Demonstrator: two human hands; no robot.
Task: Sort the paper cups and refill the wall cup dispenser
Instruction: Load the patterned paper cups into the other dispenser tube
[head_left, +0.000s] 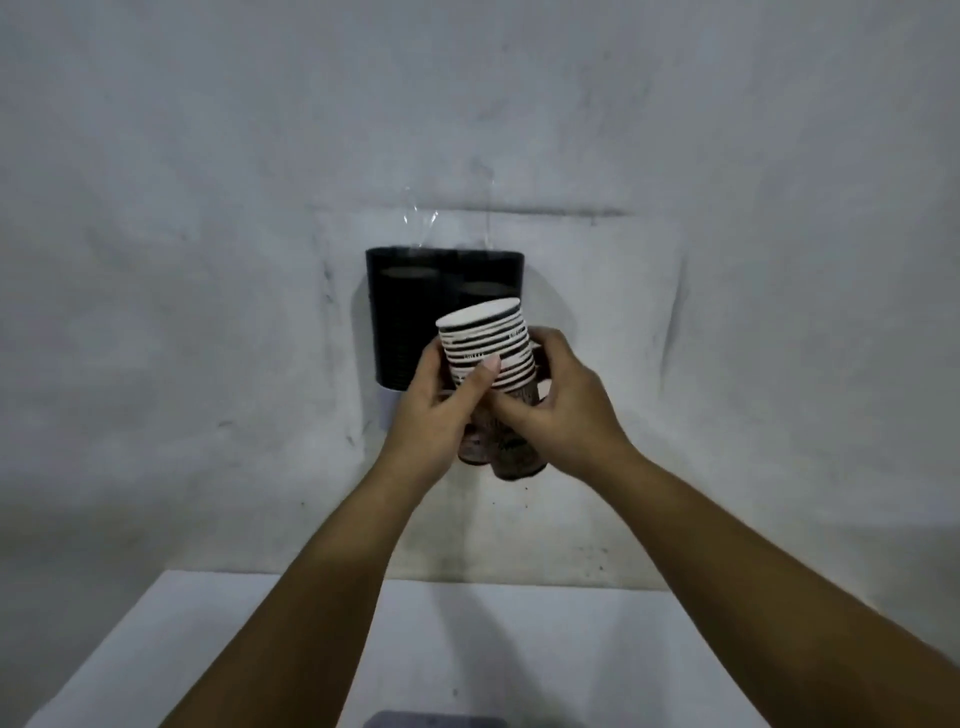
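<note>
A nested stack of paper cups (488, 343), white rims banded with dark brown, is held bottom-up and tilted in front of the black wall cup dispenser (400, 322). My left hand (441, 410) grips the stack from the left, thumb across its rims. On the right side my right hand (561, 405) clasps the same stack, fingers wrapped around its lower brown part. The dispenser has two tubes side by side; a cup stack shows in the left tube. The right tube is partly hidden behind the held cups.
Clear plastic wrap (421, 218) hangs on the grey wall above the dispenser. A white table (182, 649) lies below, against the wall. A dark grey object (436, 721) shows at the table's near edge.
</note>
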